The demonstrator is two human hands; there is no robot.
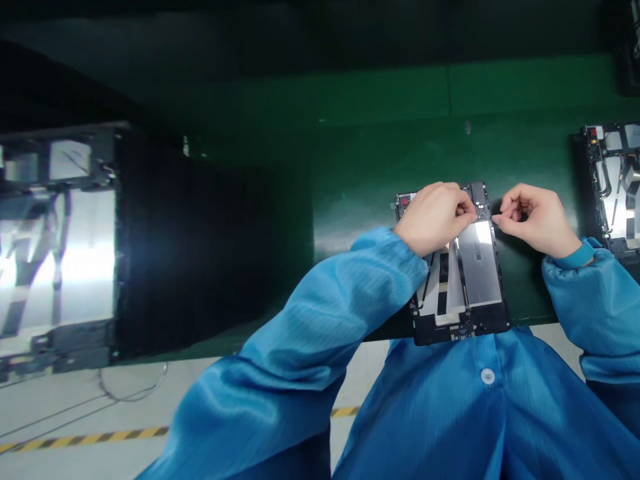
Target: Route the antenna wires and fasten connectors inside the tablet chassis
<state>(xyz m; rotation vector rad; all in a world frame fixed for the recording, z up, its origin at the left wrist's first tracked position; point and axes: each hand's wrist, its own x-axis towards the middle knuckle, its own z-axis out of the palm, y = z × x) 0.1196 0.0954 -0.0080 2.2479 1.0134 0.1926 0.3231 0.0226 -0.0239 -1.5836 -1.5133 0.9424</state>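
One opened tablet housing point(460, 330) lay on a green bench top point(380, 167), its lower edge overhanging the bench's near edge. The left hand point(435, 217) was closed narrow over the housing's upper edge, fingertips pinched together; whether it held anything could not be determined. The right hand point(537, 221) formed a narrow pinch just beside the housing's upper right corner, its contents likewise indeterminate. A silver panel point(479, 263) sat inside the housing, below the hands. A second tablet housing point(610, 187) lay well apart at right. Blue smock sleeves point(325, 320) covered both arms.
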